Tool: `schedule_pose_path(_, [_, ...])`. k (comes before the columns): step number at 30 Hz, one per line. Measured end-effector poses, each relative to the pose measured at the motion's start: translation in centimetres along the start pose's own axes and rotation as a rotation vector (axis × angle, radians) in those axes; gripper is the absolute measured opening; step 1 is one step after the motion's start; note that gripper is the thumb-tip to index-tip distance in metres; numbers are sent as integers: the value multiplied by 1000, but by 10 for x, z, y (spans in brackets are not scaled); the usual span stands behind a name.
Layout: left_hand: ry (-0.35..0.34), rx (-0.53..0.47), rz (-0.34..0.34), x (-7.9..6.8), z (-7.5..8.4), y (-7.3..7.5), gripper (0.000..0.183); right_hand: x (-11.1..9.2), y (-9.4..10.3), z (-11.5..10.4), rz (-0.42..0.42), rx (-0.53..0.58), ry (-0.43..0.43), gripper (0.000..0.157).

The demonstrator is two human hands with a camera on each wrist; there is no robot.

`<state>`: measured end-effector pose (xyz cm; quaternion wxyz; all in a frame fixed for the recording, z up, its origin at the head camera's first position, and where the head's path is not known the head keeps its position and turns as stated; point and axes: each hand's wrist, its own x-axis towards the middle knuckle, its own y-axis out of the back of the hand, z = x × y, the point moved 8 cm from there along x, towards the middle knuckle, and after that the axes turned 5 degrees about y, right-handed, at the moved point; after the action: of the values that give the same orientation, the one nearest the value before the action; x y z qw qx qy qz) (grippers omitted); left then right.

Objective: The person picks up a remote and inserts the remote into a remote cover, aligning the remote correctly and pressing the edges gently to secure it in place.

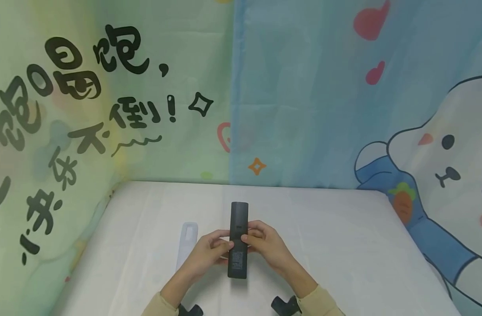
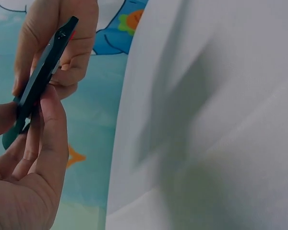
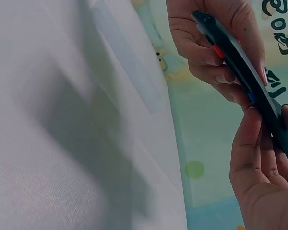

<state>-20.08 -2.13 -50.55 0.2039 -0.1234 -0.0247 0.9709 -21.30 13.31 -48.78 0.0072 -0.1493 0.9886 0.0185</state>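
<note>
A black remote control [image 1: 238, 219] is held up above the white table, its back with a printed label turned toward the head view. My left hand [image 1: 204, 254] pinches its left edge, thumb on the back and fingers beneath. On the opposite edge, my right hand [image 1: 269, 245] grips it the same way, slightly higher up. Both wrist views show the remote edge-on; red and blue buttons peek out along its front in the right wrist view. Left of my left hand lies a long translucent sleeve [image 1: 188, 239], partly hidden by that hand in the head view.
The white-covered table [image 1: 343, 245] spreads around the hands, and the remote's shadow falls on it. A printed curtain [image 1: 296, 109] with cartoon figures and lettering stands behind and along the sides. Black wrist mounts [image 1: 285, 306] show near both sleeves.
</note>
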Motion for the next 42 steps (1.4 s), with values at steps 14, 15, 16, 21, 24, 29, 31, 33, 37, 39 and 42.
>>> schedule_pose_path(14, [-51, 77, 90, -14, -7, 43, 33, 15, -10, -3, 4, 15, 29, 33])
schedule_pose_path(15, [-45, 83, 115, -16, -7, 49, 33, 17, -11, -4, 6, 17, 31, 33])
schedule_pose_path(16, [-40, 87, 140, -18, -7, 55, 32, 19, -11, -4, 7, 20, 33, 33])
schedule_pose_path(21, [-32, 90, 277, -30, -5, 88, 29, 31, -15, -5, 10, 28, 45, 34])
schedule_pose_path(24, [-34, 90, 354, -35, -5, 107, 26, 39, -18, -6, 10, 21, 53, 34])
schedule_pose_path(29, [-32, 111, 455, -40, -8, 129, 25, 53, -24, -7, 30, 8, 70, 31])
schedule_pose_path(31, [-30, 123, 481, -40, -10, 134, 25, 60, -27, -6, 40, 9, 73, 30])
schedule_pose_path(33, [-27, 144, 498, -40, -12, 138, 26, 66, -30, -6, 44, 16, 79, 30])
schedule_pose_path(37, [-16, 189, 516, -38, -19, 143, 26, 79, -38, -4, 59, 34, 95, 29])
schedule_pose_path(39, [-9, 217, 525, -37, -22, 145, 26, 86, -41, -1, 71, 45, 101, 27])
schedule_pose_path(42, [10, 264, 538, -34, -27, 148, 26, 96, -45, 4, 99, 54, 103, 27])
